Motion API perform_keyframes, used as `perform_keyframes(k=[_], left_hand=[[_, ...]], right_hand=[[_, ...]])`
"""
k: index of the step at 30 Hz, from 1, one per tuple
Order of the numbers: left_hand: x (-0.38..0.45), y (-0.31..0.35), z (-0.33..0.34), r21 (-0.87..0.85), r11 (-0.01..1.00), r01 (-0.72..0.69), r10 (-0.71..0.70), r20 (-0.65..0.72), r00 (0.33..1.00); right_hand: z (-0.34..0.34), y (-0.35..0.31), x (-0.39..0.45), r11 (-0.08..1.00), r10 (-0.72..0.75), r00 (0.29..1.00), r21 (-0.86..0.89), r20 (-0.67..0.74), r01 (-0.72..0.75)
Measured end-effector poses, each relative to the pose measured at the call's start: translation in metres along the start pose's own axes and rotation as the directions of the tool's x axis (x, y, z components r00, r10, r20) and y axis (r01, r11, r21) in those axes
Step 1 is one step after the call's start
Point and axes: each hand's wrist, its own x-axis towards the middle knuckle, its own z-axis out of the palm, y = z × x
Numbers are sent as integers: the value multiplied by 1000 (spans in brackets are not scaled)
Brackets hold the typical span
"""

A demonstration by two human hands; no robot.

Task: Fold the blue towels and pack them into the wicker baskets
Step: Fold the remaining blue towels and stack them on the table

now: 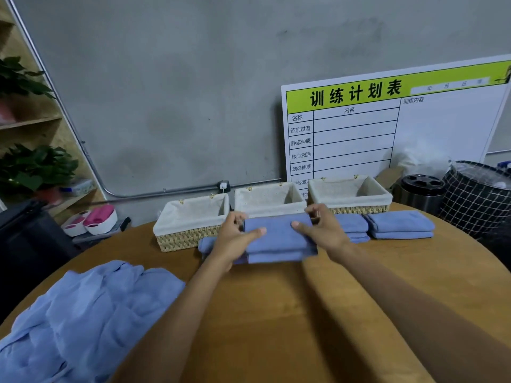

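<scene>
Two hands were on one folded blue towel stack, held up just in front of the middle basket. Your left hand gripped its left end, thumb on top and fingers curled behind; your right hand gripped the right end the same way. Stack looked like two folded towels, one on the other. Whether it touched the table I could not tell.

Three lined wicker baskets sat in a row at the table's far edge: left basket, middle, right basket. All showed only their cloth lining. More folded towels lay on the table: a pile before the right basket, another pile partly behind your right hand, one piece under your left wrist. Unfolded blue towels were heaped at the near left. A whiteboard leaned on the wall behind.
</scene>
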Motion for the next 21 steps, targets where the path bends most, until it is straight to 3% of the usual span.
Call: perform_keyframes(k=[5,11,15,21], left_hand=[[80,12,32,82,996,-31,44,-163,986],[107,-40,63,379,918,-116,170,-114,979],[104,-52,70,469,870,-152,229,-112,967],[105,-57,70,521,846,-111,200,-117,973]], right_hand=[[-6,5,90,980,36,993,-189,-117,-58],[1,57,124,865,15,996,-498,-86,-56],[3,74,124,822,-32,999,-569,-43,2],[10,72,118,806,-15,998,-592,-56,-21]])
